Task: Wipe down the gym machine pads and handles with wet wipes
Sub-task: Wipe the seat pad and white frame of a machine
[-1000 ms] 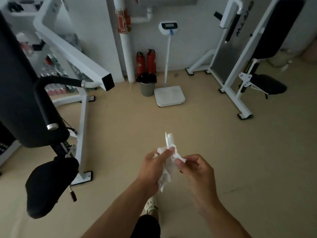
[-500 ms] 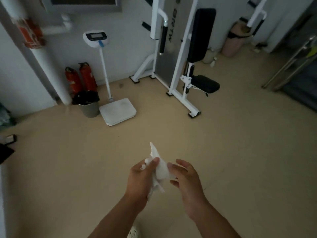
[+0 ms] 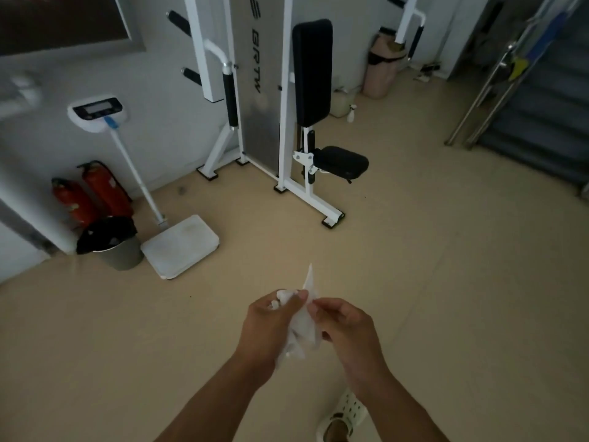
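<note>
**Wipe in both hands, machine across the floor**

While the fire extinguishers (image 3: 92,194), the lined bin (image 3: 110,244) and the standing scale (image 3: 180,245) fill the left of the frame, the white gym machine (image 3: 255,100) stands at upper centre, with its black back pad (image 3: 312,71), seat pad (image 3: 341,161) and a black handle (image 3: 230,100), none of them touched. At lower centre the left hand (image 3: 271,327) is clamped on a bunched wet wipe (image 3: 302,320), thumb curled over it, and the right hand (image 3: 347,330) pinches the wipe's right edge with thumb and forefinger.

Judging by its crumple, the wipe is light, limp and damp, likely to cling to itself and to tear if tugged hard. It is best taken at two opposite edges and drawn flat, or folded into a palm-sized wad. Its long axis runs nearly up the frame, one free corner pointing up toward the machine and the loose tail hanging down between the wrists. At lower right a white clog (image 3: 345,416) shows on the floor (image 3: 446,282).
</note>
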Tool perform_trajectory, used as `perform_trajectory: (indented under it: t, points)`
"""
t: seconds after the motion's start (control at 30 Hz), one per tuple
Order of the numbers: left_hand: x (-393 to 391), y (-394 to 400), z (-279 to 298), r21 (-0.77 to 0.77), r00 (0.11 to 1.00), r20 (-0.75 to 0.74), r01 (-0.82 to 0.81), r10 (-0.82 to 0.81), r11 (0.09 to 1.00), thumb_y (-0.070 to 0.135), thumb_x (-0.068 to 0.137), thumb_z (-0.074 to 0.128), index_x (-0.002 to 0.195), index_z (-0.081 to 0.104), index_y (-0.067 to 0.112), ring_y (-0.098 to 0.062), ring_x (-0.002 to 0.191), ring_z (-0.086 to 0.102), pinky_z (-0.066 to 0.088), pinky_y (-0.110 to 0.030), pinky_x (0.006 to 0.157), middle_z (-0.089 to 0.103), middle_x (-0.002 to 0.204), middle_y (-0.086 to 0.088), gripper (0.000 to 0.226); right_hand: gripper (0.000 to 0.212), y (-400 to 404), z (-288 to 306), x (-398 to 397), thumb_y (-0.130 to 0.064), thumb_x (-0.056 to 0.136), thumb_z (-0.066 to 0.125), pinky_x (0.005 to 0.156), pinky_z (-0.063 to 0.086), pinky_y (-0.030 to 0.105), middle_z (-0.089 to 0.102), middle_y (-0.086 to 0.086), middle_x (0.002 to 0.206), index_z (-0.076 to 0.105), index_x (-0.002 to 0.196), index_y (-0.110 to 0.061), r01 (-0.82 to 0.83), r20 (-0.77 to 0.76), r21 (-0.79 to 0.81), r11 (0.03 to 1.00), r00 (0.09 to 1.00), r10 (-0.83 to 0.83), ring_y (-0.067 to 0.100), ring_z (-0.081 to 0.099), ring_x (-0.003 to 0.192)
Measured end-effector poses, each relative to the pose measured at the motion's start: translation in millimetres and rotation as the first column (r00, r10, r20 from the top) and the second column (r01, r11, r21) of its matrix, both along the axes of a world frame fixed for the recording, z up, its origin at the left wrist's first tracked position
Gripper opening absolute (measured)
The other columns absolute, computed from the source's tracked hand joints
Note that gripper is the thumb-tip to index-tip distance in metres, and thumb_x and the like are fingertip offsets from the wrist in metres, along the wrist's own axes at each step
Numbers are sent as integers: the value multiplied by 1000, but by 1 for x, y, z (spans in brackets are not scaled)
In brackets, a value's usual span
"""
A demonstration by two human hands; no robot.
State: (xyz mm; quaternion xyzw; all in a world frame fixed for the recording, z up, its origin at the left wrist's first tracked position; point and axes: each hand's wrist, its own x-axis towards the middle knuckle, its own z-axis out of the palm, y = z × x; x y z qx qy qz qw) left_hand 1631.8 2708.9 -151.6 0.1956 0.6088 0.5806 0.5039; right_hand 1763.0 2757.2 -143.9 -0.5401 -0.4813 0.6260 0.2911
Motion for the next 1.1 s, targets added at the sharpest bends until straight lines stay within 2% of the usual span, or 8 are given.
perform_trajectory:
  t: [0.17,0.33,0.43,0.53,0.67,0.73,0.87,1.1]
  points:
    - [13,83,12,-54,999,26,-17,19,998,20,94,68,89,75,-2,-28,66,67,49,-35,63,72,78,-22,24,20,88,1,15,-20,79,87,74,60,38,79,2,84,73,91,-11,-2,7,69,998,1000,1,20,76,81]
    - [34,174,18,-93,996,51,-72,77,993,13,93,67,81,74,-6,-29,65,66,49,-35,64,71,78,-27,23,16,193,-1,33,-30,81,86,55,47,21,74,-3,68,76,76,-18,-158,143,202,967,981,130,7,64,58]
    - [43,226,22,-109,991,31,-129,133,986,14,88,72,79,75,-3,-29,65,66,51,-35,63,72,78,-26,19,15,253,4,40,-31,83,84,58,45,16,74,-10,69,76,73,-23,-258,223,293,921,955,196,2,64,61]
    - [42,277,24,-121,985,37,-162,168,979,8,87,72,78,74,-6,-27,60,63,49,-29,54,69,73,-24,17,13,307,6,41,-25,86,81,64,45,13,73,-17,71,76,74,-25,-289,256,360,887,945,205,2,67,71]
    - [36,337,29,-104,984,69,-159,167,982,3,89,68,73,73,-6,-23,52,60,45,-24,46,66,65,-20,19,14,367,2,34,-27,88,78,71,49,19,73,-21,75,74,74,-30,-302,291,394,868,937,194,2,68,77]
    - [29,367,27,-97,981,95,-161,170,982,4,91,67,73,73,-7,-25,55,61,47,-25,48,65,67,-22,22,15,398,0,26,-28,86,80,75,51,22,73,-22,77,74,73,-32,-297,308,399,868,935,179,2,68,81]
    - [9,435,14,-113,968,142,-193,208,975,6,89,68,76,72,-12,-27,60,61,47,-30,55,66,71,-26,23,15,466,1,6,-24,83,82,70,49,17,73,-21,77,73,73,-31,-293,305,407,865,937,174,2,68,81]
    - [-34,572,5,-112,980,109,-156,168,981,10,86,72,80,73,-9,-27,58,67,51,-28,53,72,73,-21,20,9,598,11,-33,-30,94,72,69,51,11,75,-24,84,80,97,-31,-394,337,401,827,903,266,-3,70,82]
